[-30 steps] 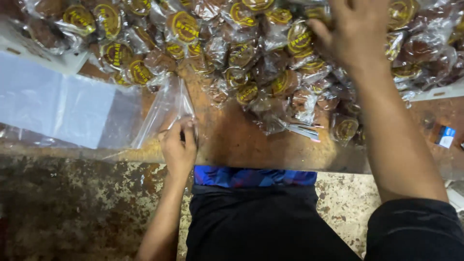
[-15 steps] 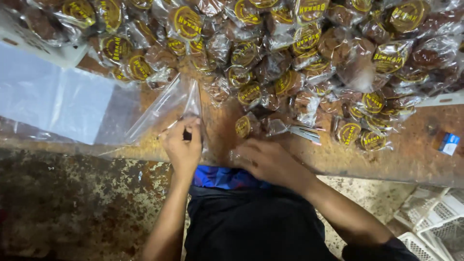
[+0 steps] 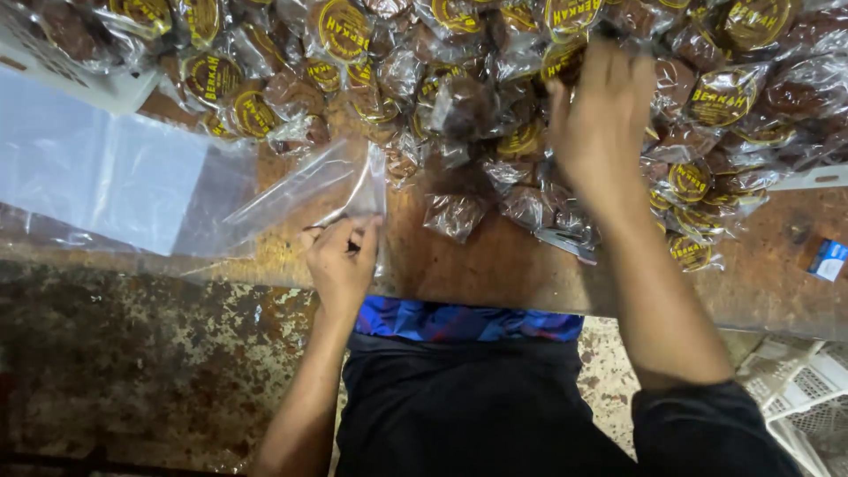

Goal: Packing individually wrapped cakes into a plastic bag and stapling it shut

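My left hand [image 3: 340, 261] pinches the open mouth of a large clear plastic bag [image 3: 291, 199] at the near edge of the brown wooden table [image 3: 495, 274]. The bag lies flat toward the left. My right hand [image 3: 601, 124] reaches far into a heap of small brown cakes in clear wrappers with round yellow labels [image 3: 495, 79]. Its fingers curl down onto the packets; whether it grips one is hidden by the back of the hand.
A stack of clear flat bags [image 3: 106, 172] lies at the left. A white crate edge [image 3: 88, 84] shows top left, another white crate [image 3: 799, 406] on the speckled floor at lower right. A small blue packet [image 3: 829, 259] sits at the table's right.
My right hand has gone from the table's near edge beside the bag back up into the cake heap. My left hand keeps hold of the bag's mouth.
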